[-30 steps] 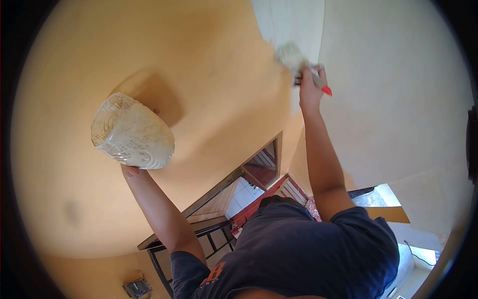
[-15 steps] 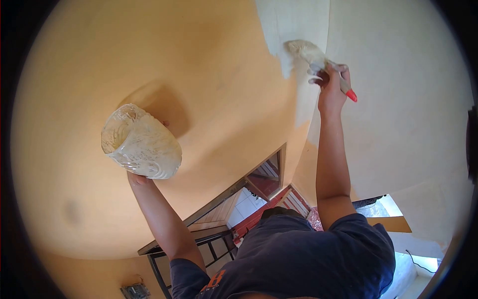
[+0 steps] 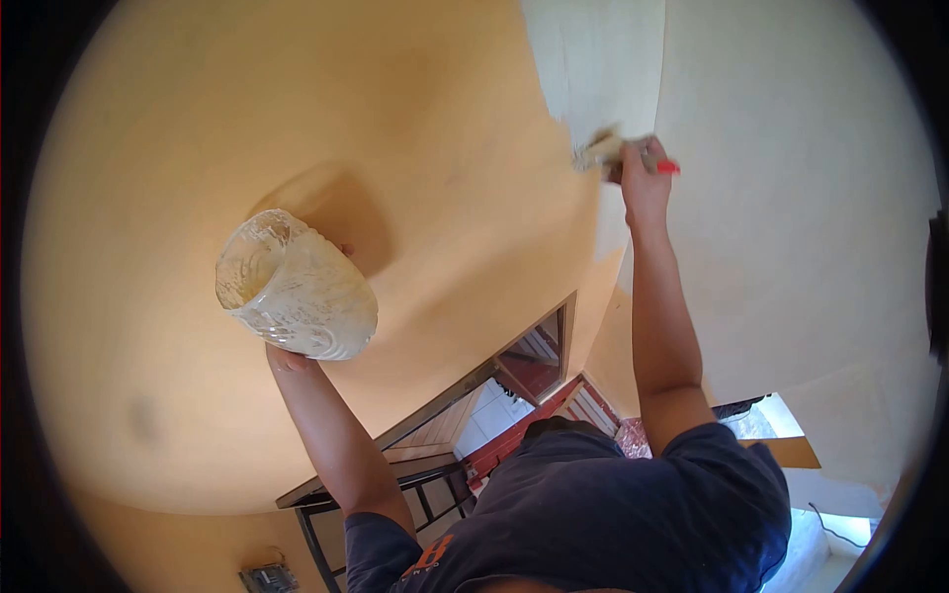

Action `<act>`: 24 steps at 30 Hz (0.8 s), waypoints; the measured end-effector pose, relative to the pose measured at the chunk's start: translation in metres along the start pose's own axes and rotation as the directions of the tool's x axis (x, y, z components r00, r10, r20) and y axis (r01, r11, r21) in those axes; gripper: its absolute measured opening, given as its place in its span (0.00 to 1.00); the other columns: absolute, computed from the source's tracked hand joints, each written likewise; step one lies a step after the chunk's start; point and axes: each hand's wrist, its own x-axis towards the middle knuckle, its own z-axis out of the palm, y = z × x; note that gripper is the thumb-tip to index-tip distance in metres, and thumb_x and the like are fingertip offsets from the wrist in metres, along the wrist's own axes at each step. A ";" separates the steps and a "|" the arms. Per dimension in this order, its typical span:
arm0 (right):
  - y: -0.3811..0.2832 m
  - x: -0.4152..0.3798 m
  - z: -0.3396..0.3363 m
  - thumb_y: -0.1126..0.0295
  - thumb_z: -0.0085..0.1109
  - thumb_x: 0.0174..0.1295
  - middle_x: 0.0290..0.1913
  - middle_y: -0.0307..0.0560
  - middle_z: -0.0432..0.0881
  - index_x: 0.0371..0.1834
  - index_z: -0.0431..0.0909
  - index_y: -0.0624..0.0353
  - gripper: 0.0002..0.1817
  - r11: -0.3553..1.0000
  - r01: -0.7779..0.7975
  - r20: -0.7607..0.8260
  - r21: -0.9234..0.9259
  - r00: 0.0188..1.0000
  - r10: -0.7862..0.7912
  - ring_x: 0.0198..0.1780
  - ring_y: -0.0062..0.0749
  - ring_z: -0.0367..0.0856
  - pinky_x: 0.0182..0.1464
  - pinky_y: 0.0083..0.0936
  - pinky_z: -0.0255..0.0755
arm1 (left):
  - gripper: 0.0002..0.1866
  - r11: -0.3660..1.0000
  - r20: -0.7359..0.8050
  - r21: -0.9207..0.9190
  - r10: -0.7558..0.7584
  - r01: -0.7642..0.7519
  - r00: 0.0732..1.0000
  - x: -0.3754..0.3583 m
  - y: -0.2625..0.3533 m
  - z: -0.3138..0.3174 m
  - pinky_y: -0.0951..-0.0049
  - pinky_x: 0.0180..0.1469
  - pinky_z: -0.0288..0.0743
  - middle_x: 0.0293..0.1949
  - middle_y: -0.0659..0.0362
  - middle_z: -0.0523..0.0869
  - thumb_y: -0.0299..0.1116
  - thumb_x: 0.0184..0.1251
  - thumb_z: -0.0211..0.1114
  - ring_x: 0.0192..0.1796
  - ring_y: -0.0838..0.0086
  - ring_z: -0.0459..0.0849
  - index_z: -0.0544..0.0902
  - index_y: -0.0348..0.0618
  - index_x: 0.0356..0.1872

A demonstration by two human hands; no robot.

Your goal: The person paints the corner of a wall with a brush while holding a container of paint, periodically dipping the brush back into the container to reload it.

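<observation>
My left hand (image 3: 289,360) is wrapped around a clear plastic jar (image 3: 306,296) smeared inside with pale paint. The jar tilts with its open mouth toward the upper left, and it hides most of the fingers. In my right hand (image 3: 645,178) is a paintbrush (image 3: 601,153) with a red-tipped handle, gripped with closed fingers. Its paint-coated bristles meet the orange wall (image 3: 445,128) at the lower end of a pale painted strip (image 3: 603,59), close to the corner.
A pale wall (image 3: 791,198) adjoins on the right. Below are a framed opening (image 3: 534,351) in the wall, a black metal frame (image 3: 316,534) at my left side and an electrical box (image 3: 268,577). Bright openings (image 3: 771,415) show at lower right.
The paintbrush has moved downward along the strip's edge, its handle now nearly level. My left hand and the jar have shifted slightly right in view.
</observation>
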 end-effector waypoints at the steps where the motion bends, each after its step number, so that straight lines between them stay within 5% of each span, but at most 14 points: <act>1: -0.003 0.012 0.003 0.72 0.51 0.59 0.21 0.39 0.71 0.25 0.67 0.59 0.07 0.999 -0.034 -0.020 0.007 0.999 0.034 0.21 0.20 0.71 0.21 0.21 0.68 | 0.64 1.000 0.006 0.000 0.009 -0.009 1.000 0.000 0.001 0.000 0.50 0.55 0.74 0.60 0.54 0.71 0.53 0.15 0.83 0.58 0.49 0.72 0.61 0.51 0.66; 6: -0.026 0.026 -0.016 0.71 0.51 0.58 0.28 0.41 0.73 0.32 0.67 0.58 0.05 0.929 -0.066 0.006 0.363 0.998 0.069 0.27 0.23 0.73 0.25 0.24 0.70 | 0.65 0.999 -0.056 0.019 0.043 -0.042 0.998 -0.001 -0.004 0.000 0.47 0.60 0.69 0.59 0.55 0.71 0.56 0.13 0.83 0.59 0.53 0.73 0.61 0.51 0.66; 8: -0.018 0.023 -0.020 0.70 0.51 0.59 0.32 0.43 0.75 0.35 0.66 0.57 0.06 0.897 -0.030 0.017 0.442 1.000 0.025 0.30 0.25 0.75 0.25 0.24 0.70 | 0.66 0.996 0.077 -0.032 0.082 -0.079 0.994 0.005 -0.001 0.009 0.47 0.61 0.66 0.59 0.56 0.71 0.57 0.11 0.83 0.59 0.55 0.73 0.61 0.51 0.66; 16: 0.028 -0.043 -0.055 0.68 0.50 0.60 0.30 0.45 0.78 0.32 0.66 0.55 0.05 0.969 -0.238 0.016 -0.065 0.971 0.240 0.28 0.25 0.77 0.23 0.22 0.69 | 0.65 0.998 -0.035 0.008 0.063 -0.062 0.997 -0.001 -0.004 -0.001 0.47 0.58 0.71 0.59 0.54 0.71 0.55 0.13 0.83 0.59 0.53 0.73 0.61 0.50 0.65; 19: 0.016 -0.042 -0.036 0.68 0.50 0.60 0.28 0.44 0.76 0.31 0.66 0.56 0.05 0.961 -0.275 -0.048 -0.038 0.961 0.273 0.27 0.22 0.74 0.26 0.22 0.72 | 0.65 0.999 -0.023 0.006 0.046 -0.046 0.999 0.001 -0.002 0.000 0.49 0.55 0.74 0.59 0.54 0.72 0.54 0.13 0.84 0.59 0.52 0.73 0.61 0.50 0.66; 21: 0.006 -0.023 -0.009 0.69 0.50 0.60 0.29 0.40 0.72 0.34 0.67 0.59 0.06 0.971 -0.190 -0.032 0.146 0.980 0.196 0.28 0.21 0.71 0.33 0.24 0.75 | 0.66 1.000 -0.017 -0.010 0.015 -0.015 1.000 -0.003 -0.002 0.003 0.50 0.54 0.75 0.59 0.54 0.72 0.54 0.12 0.84 0.59 0.51 0.73 0.61 0.49 0.66; 24: -0.055 -0.006 0.034 0.72 0.48 0.58 0.32 0.45 0.71 0.37 0.64 0.64 0.08 0.950 -0.109 -0.077 0.293 0.988 0.137 0.30 0.27 0.72 0.37 0.29 0.77 | 0.66 0.997 -0.171 0.038 -0.052 0.060 0.984 -0.005 0.003 0.006 0.52 0.52 0.77 0.59 0.54 0.72 0.53 0.12 0.84 0.59 0.50 0.72 0.60 0.48 0.66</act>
